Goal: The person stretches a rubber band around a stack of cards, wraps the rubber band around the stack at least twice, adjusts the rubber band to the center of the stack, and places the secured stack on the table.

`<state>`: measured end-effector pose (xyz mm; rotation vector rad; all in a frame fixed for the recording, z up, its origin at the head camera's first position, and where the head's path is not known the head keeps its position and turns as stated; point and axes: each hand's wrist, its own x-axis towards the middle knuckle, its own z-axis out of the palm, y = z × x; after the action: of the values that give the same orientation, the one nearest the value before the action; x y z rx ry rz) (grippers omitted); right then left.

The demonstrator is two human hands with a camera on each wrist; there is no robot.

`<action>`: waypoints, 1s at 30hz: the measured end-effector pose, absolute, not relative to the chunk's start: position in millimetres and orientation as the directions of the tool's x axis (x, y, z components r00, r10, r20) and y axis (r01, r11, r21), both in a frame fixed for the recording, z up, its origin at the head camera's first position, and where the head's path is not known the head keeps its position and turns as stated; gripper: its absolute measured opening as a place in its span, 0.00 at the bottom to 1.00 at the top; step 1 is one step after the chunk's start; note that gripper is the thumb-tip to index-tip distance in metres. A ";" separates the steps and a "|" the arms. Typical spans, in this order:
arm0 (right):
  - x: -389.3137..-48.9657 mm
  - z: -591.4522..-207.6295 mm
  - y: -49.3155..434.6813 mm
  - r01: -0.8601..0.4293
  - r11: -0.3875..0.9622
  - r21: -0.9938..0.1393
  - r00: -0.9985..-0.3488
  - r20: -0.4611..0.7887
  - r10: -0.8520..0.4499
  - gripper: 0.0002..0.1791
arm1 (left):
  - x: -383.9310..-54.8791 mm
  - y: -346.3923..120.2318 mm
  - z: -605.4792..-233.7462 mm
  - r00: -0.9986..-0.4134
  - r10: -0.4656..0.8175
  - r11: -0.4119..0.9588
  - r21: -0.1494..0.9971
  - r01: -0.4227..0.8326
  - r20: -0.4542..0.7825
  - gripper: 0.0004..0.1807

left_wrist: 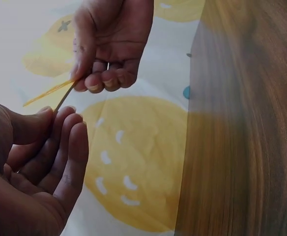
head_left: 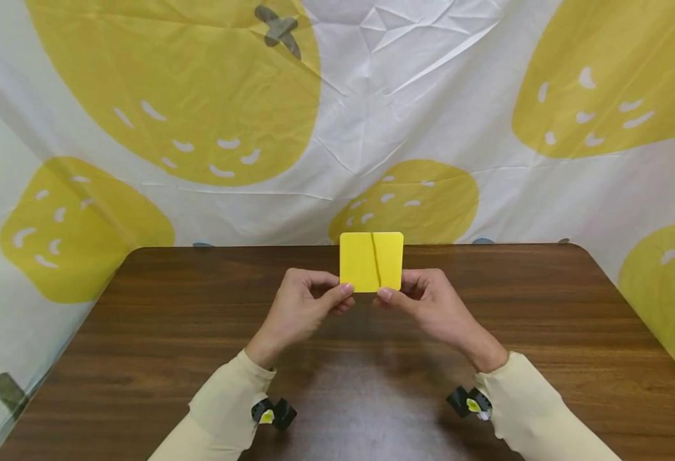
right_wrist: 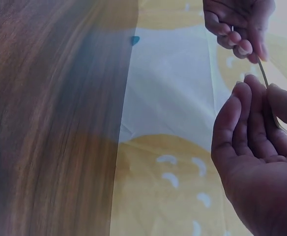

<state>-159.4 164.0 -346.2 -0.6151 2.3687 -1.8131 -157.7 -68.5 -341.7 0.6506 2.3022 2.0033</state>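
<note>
Upright above the table, a thin yellow square card (head_left: 357,262) with rounded corners faces the head camera. A dark, slightly slanting line runs down it, right of its middle; whether this is a fold or an edge I cannot tell. My left hand (head_left: 293,307) pinches its lower left corner, thumb in front and fingers behind. At the lower right, my right hand (head_left: 443,310) pinches it the same way. Edge-on in the left wrist view, the card (left_wrist: 47,93) shows two thin parts meeting at an angle near the right hand (left_wrist: 119,29).
Below both hands lies a brown wood-grain table (head_left: 199,307) with rounded far corners. A white cloth (head_left: 360,121) with large yellow fruit shapes hangs behind it. Small black devices (head_left: 274,413) are worn at both wrists, over pale sleeves (head_left: 222,403).
</note>
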 end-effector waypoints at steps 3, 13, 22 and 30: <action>-160.1 -346.7 161.5 -0.246 0.192 -0.950 -0.913 0.161 -0.374 0.10 | -157.4 -66.4 -341.4 -0.917 0.308 0.089 0.952 0.292 0.253 0.05; -158.7 -345.9 156.1 -0.244 0.240 -0.939 -0.934 0.161 -0.320 0.09 | -154.0 -62.5 -340.5 -0.914 0.293 0.107 0.941 0.322 0.280 0.06; -158.8 -347.3 152.5 -0.219 0.220 -0.950 -0.931 0.137 -0.338 0.10 | -152.4 -61.5 -341.6 -0.917 0.288 0.120 0.939 0.322 0.278 0.05; -159.9 -345.6 161.7 -0.316 0.385 -0.867 -0.933 0.210 -0.293 0.19 | -152.7 -65.4 -341.1 -0.915 0.296 0.128 0.937 0.324 0.276 0.06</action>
<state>-159.9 161.7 -345.6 -0.5783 2.6322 -1.6564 -152.7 -65.4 -341.1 0.6526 2.3765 1.9847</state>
